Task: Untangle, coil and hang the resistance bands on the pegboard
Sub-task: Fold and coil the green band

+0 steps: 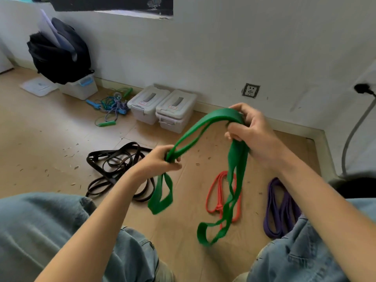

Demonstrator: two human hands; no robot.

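Green resistance band held in the air above the wooden floor, stretched as an arch between both hands. The left hand is closed around two strands gathered at the lower end, a short loop hanging beneath it; the right hand is curled over the arch's high end, from which longer loops hang down. For a clean coil, the flat strands are best kept untwisted and laid face to face, each hanging loop being drawn up to match the length of the first, with light tension maintained between the hands. On the floor, well apart, lie a red band, a purple band and a black band, the last apparently still tangled. No pegboard is in view.
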